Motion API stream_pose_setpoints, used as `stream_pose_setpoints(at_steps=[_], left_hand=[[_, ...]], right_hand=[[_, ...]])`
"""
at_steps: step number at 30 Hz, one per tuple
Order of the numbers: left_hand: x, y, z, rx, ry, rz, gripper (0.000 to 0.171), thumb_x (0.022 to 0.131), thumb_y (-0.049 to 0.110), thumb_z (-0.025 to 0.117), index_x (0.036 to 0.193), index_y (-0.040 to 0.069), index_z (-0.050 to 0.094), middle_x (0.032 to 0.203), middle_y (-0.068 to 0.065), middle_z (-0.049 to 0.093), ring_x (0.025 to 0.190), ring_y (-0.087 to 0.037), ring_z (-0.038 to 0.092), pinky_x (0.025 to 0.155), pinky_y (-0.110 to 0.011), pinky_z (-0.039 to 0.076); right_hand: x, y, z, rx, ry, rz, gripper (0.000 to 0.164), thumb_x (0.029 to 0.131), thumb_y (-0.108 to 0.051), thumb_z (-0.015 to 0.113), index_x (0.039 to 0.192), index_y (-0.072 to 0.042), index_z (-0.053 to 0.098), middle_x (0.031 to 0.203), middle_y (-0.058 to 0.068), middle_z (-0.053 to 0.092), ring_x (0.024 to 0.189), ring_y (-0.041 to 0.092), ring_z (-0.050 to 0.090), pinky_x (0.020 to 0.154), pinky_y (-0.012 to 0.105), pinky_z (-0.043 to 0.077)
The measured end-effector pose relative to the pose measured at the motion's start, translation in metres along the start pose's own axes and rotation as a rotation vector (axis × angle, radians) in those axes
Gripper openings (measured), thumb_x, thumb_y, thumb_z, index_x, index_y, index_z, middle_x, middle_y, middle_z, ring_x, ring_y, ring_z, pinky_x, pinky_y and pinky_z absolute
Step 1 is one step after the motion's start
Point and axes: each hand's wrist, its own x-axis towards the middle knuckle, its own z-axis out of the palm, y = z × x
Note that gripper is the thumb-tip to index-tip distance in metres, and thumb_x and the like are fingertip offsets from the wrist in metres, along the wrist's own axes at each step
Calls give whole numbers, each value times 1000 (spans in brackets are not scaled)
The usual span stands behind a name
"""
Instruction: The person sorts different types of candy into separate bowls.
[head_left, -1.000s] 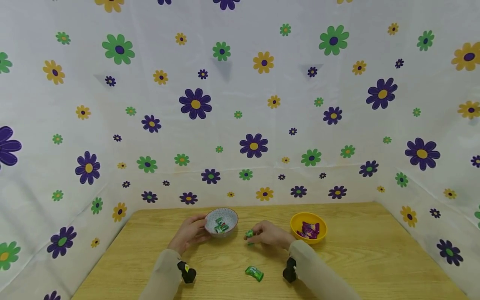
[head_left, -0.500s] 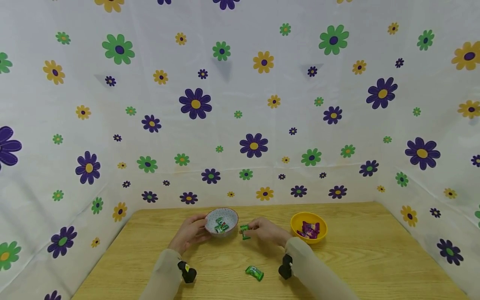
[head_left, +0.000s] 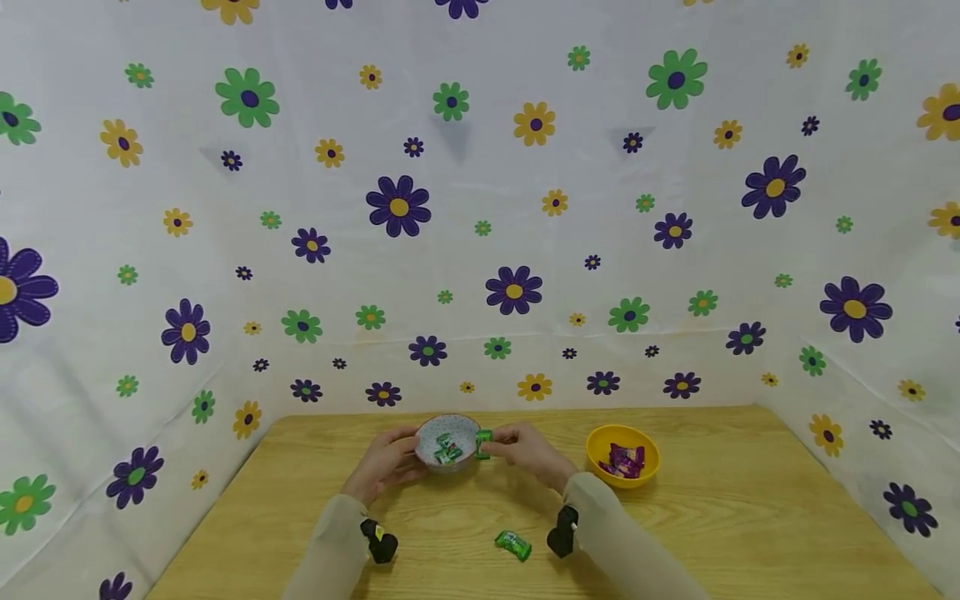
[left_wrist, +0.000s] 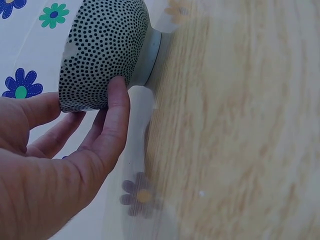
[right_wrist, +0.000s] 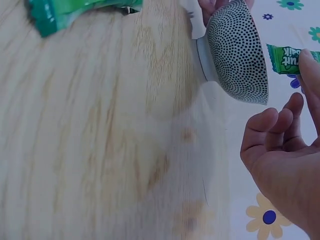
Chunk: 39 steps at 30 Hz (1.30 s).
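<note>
A pale speckled bowl [head_left: 459,427] stands at the back of the table, with several green wrapped candies [head_left: 446,447] inside. My left hand [head_left: 385,467] grips its left side, thumb at the rim and fingers against the dotted outer wall [left_wrist: 107,52]. Between thumb and finger of my right hand [head_left: 531,456] a green wrapped candy [head_left: 483,444] is pinched, right at the bowl's right rim. In the right wrist view that candy [right_wrist: 285,59] shows white lettering, and the other fingers are loosely bent. Another green candy [head_left: 513,545] lies on the table nearer the front.
To the right stands a yellow bowl [head_left: 618,433] holding several purple wrapped candies [head_left: 624,462]. The wooden table [head_left: 720,517] ends at a white flowered cloth [head_left: 465,250] at the back and sides.
My right hand has moved left and away from me with its candy, up to the speckled bowl's rim. The left hand keeps its grip. The head view has shifted slightly.
</note>
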Motion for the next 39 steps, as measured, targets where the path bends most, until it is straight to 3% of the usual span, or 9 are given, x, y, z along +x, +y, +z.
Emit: stream_pose_setpoints(at_steps=[4,9,11,19,29,35,39], left_hand=[[0,1,1,-3,-11,9,40,102,19,52,138,2,49,124,-21,59,98,-26,66,86,-44,57],[0,2,1,-1,-6,7,39,102,19,51,137,2,49,124,-21,59,99,-27,66,86,-43,58],[0,2,1,2,-2,4,38,103,19,51,137,2,49,125,-21,59,99,-27,66,86,-43,58],[0,2,1,7,-2,-5,38,103,19,50,138,3,49,128,-21,57,102,-28,65,87,-44,57],[2,0,1,-13,-6,6,37,103,17,50,137,2,50,122,-19,61,97,-24,66,85,-43,58],[1,1,0,9,-7,20,38,103,16,49,138,1,49,121,-19,62,94,-22,67,85,-43,58],[0,1,0,17,-5,19,38,103,17,49,137,1,49,122,-19,61,96,-23,66,85,-43,58]], right_hand=[[6,6,1,79,38,39,22,95,-24,66,91,-3,68,90,4,59,82,22,49,74,40,48],[13,6,10,125,118,105,41,92,-27,69,122,1,65,124,14,62,104,21,58,90,47,52],[16,3,15,138,140,126,46,92,-27,69,127,1,62,130,16,60,112,24,58,94,49,51],[24,1,26,139,148,136,42,91,-26,70,125,0,65,132,15,60,104,18,60,89,46,52],[23,0,23,166,132,126,38,93,-25,67,123,-2,67,130,9,63,98,14,58,82,40,49],[20,0,17,193,68,94,39,94,-23,66,125,0,64,128,11,63,94,18,56,72,35,45],[17,2,12,202,6,84,41,95,-23,65,128,1,62,128,10,63,92,18,52,75,36,45]])
